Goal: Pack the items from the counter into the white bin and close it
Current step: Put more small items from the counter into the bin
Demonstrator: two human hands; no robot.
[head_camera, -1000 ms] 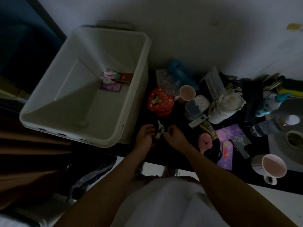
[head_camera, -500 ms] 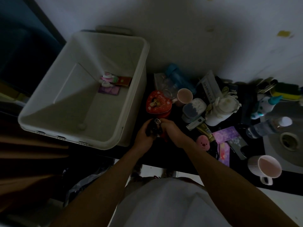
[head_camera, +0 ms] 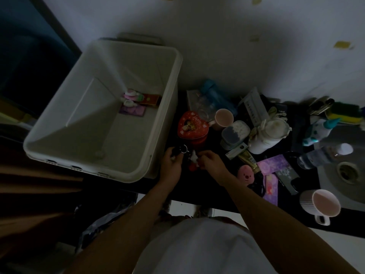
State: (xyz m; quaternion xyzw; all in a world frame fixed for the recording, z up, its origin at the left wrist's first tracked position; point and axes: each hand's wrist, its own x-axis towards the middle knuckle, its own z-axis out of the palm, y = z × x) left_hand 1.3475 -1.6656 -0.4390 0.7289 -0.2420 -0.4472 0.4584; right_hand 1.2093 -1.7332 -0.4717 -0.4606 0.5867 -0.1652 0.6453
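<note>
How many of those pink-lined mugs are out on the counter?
2. One mug stands just right of the red heart tin; the other mug sits near the front edge beside the sink drain. Clutter could hide more.

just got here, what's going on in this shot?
A person at a dark counter holds a keychain in both hands: the left hand grips the ring end, the right hand pinches the charm. The white bin beside them is open, only a few small items on its floor. The heart tin and mugs are not yet packed.
</note>
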